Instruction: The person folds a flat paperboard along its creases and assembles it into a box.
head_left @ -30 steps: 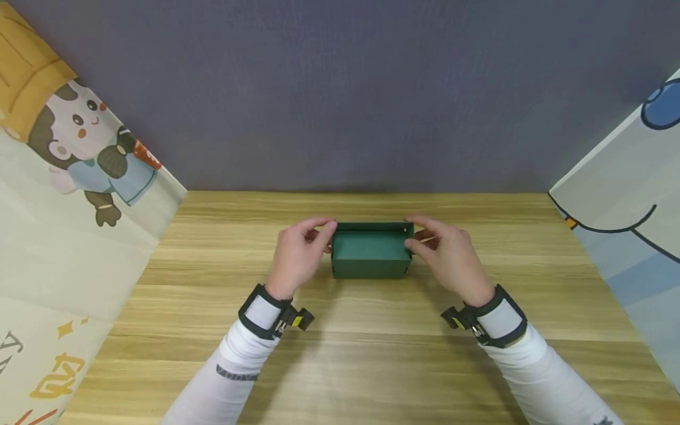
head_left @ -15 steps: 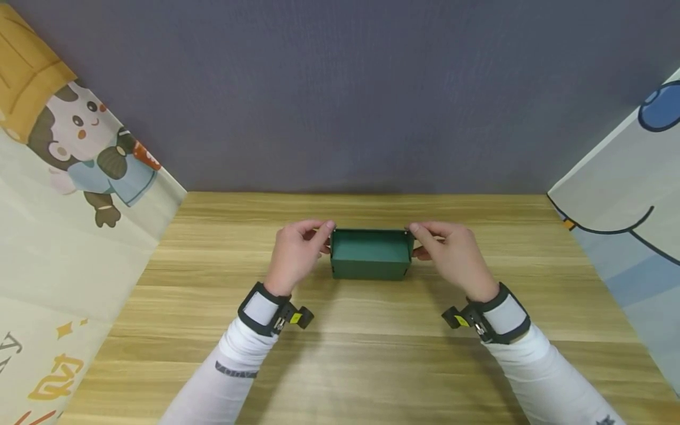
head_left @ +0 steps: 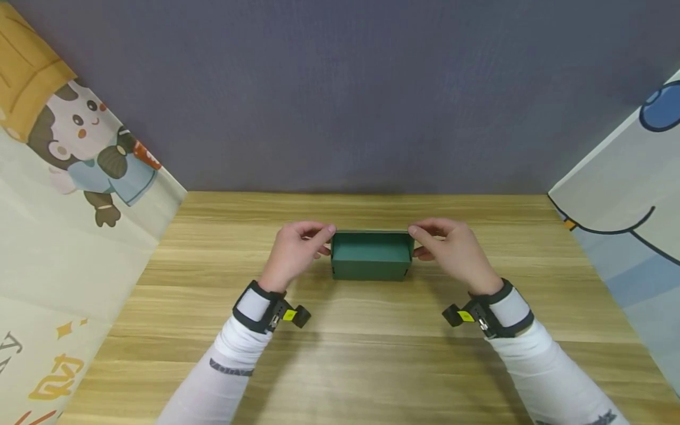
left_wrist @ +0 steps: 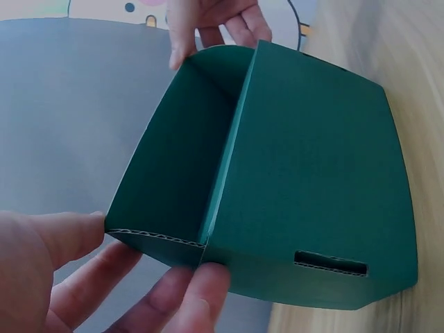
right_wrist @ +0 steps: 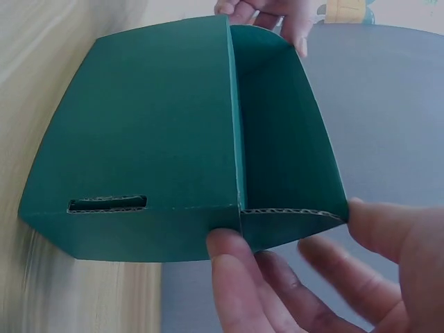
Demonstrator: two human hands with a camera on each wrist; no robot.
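A small green corrugated cardboard box [head_left: 370,270] stands on the wooden table, its top uncovered and its inside visible. My left hand [head_left: 297,248] holds its left end, thumb at the back top corner and fingers along the outer side. At the opposite end my right hand [head_left: 448,251] grips the matching corner in the same way. The left wrist view shows the box's broad front panel [left_wrist: 312,159] with a narrow slot [left_wrist: 331,263] near its end. Raw corrugated edges show on the side wall [right_wrist: 291,229] in the right wrist view.
The wooden tabletop [head_left: 366,366] spreads around the box. A dark grey-blue panel [head_left: 366,94] rises behind it. Cartoon-printed sheets line the left side [head_left: 42,236] and right side [head_left: 627,177]. Each wrist wears a strap with a small camera [head_left: 301,316].
The box's back top edge has come slightly lower and nearer the front. My right thumb has shifted from the right side wall up to the back corner. The left hand has barely moved.
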